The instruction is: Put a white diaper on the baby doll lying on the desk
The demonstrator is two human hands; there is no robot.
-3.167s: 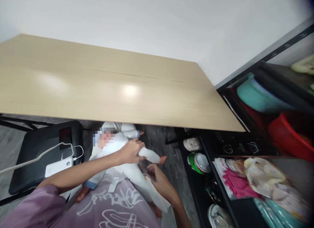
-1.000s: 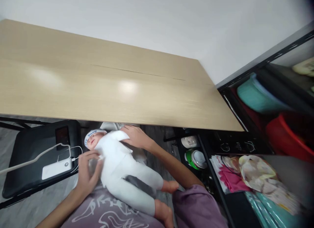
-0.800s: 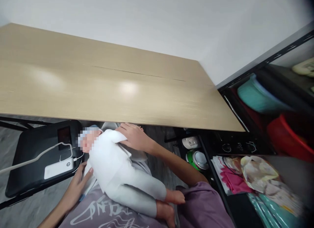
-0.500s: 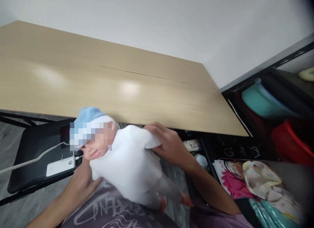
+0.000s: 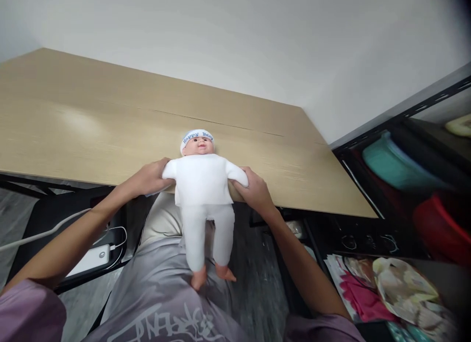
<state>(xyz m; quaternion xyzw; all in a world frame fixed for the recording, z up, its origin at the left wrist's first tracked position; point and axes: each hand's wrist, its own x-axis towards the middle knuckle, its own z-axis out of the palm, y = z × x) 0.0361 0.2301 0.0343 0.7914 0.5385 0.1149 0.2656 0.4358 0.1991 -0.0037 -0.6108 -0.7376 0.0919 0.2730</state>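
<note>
Fingers (image 5: 253, 179) gripping baby doll (image 5: 202, 180) by arms (image 5: 235, 171); left hand (image 5: 149, 177), right hand (image 5: 259, 189) equally near, doll between, long axis crossing counter (image 5: 110, 145) edge.

Room lies over the tabletop (image 5: 110, 131) behind the doll (image 5: 205, 180) — wall (image 5: 191, 42) beyond, rack (image 5: 412, 110) barring the right.

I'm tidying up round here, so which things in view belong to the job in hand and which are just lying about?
In use:
doll, held by both arms
left hand
right hand
table, at the doll's upper body

Lying about:
white device on the black seat
turquoise tub
red tub
pink item
</note>
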